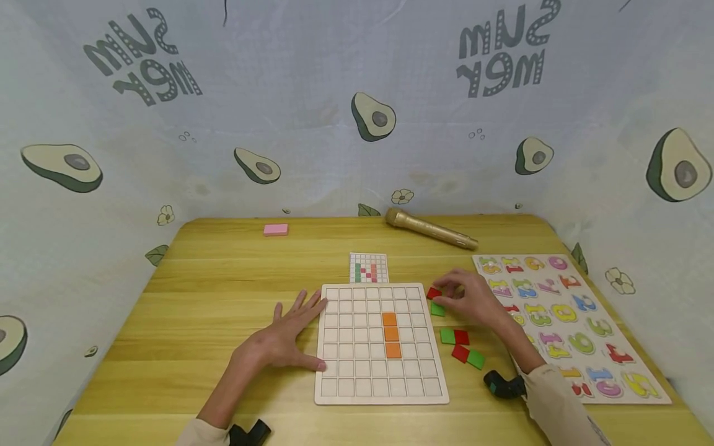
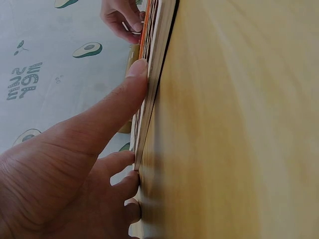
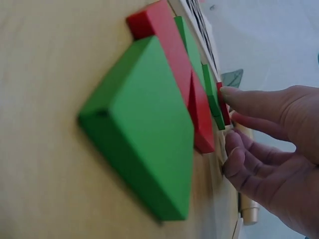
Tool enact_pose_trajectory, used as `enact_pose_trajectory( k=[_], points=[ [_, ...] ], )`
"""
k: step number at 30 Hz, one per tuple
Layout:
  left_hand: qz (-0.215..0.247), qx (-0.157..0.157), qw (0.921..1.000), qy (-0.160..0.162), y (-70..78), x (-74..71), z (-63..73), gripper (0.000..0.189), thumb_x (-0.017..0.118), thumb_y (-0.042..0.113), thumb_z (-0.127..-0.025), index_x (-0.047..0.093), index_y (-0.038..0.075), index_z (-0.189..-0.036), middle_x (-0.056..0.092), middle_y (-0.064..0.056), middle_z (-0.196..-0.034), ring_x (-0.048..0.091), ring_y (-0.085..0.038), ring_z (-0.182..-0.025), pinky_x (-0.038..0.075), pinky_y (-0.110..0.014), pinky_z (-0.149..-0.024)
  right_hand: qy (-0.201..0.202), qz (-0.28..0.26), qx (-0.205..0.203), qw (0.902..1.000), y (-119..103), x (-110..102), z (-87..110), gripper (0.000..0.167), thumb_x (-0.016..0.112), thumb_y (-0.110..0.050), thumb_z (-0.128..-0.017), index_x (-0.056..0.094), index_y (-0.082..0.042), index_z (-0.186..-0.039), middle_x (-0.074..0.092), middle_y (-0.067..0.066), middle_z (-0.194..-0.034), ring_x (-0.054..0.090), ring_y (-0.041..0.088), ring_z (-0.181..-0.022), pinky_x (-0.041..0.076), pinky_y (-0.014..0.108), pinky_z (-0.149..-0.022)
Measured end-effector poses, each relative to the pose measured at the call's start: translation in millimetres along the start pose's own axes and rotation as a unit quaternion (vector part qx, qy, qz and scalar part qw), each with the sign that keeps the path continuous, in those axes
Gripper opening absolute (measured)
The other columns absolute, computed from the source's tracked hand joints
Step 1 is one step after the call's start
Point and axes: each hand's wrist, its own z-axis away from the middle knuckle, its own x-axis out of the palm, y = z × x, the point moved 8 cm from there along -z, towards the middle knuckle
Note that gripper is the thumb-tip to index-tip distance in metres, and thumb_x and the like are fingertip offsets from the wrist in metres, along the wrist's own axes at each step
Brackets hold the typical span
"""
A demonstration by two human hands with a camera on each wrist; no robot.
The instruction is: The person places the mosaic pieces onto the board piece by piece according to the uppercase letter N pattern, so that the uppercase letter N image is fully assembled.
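Soft, even light in the head view; both wrist views dimmer. The left shows pale glare across the bench (image 2: 239, 109), shadow beside the board (image 2: 160, 45); the right blurs the nearest tile (image 3: 147, 124).

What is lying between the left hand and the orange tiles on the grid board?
In the head view, only empty squares of the grid board lie between the left hand and the three orange tiles.

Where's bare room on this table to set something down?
Bare patches lie between the left hand and the left edge of the table, and between the pink block and gold microphone, behind the pattern card. It's crowded right of the grid board, where red and green tiles, the right hand and number board sit close.
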Motion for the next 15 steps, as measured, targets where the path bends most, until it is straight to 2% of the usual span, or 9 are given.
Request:
enact_pose_trajectory(
  k=[7, 15],
  points=[
    [-0.001, 0.000, 1.0000, 0.002, -0.6, -0.1, 0.0, 0.123, 0.096, 0.043, -0.080, 0.023, 0.011, -0.173, 0.006, -0.006, -0.182, -0.009, -0.035, -0.167, -0.014, -0.071, -0.127, -0.008, 0.019, 0.018, 0.9996, 6.3, 3.2, -1.0, 0.024, 0.088, -0.003, -0.088, 0.080, 0.004, -0.109, 0.071, 0.007, -0.091, 0.064, 0.016, -0.076, 0.051, 0.027, -0.063],
    [0.000, -0.002, 1.0000, 0.002, -1.4, 0.4, -0.7, 0.123, 0.096, 0.043, -0.080, 0.022, 0.012, -0.174, 0.006, -0.007, -0.182, -0.009, -0.035, -0.167, -0.014, -0.070, -0.127, -0.010, 0.015, 0.020, 0.9996, 7.4, 5.4, -1.1, 0.016, 0.088, -0.004, -0.089, 0.081, 0.002, -0.102, 0.068, 0.007, -0.089, 0.061, 0.016, -0.074, 0.048, 0.026, -0.061]
  ],
)
